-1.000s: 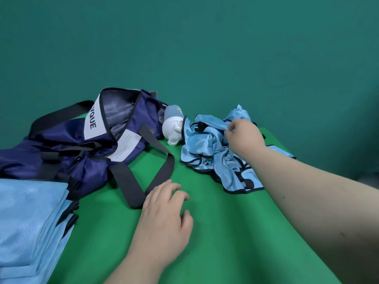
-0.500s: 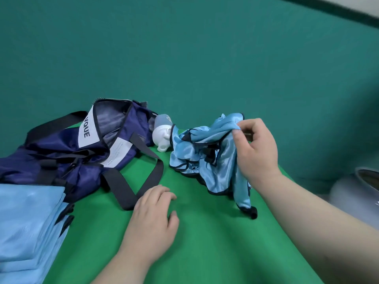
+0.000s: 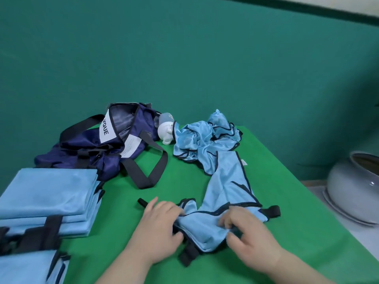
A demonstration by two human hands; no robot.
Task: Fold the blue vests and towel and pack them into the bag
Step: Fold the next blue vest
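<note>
One light-blue vest (image 3: 227,187) with dark trim lies stretched across the green table (image 3: 184,181), from the crumpled pile of blue vests (image 3: 205,136) at the back toward me. My left hand (image 3: 162,228) grips the vest's near left edge. At the near right part, my right hand (image 3: 250,240) pinches the fabric with curled fingers. The navy bag (image 3: 92,148) lies open at the back left, its black strap (image 3: 149,171) looped on the table.
A stack of folded light-blue cloths (image 3: 47,197) sits at the left, with more folded pieces and black straps (image 3: 30,242) in front of it. A white and grey bottle (image 3: 166,132) lies between bag and pile. A grey ceramic pot (image 3: 354,185) stands beyond the table's right edge.
My right hand lifted a vest from the pile and pulled it toward me onto the table. My left hand moved from resting flat on the table onto the vest's near edge.
</note>
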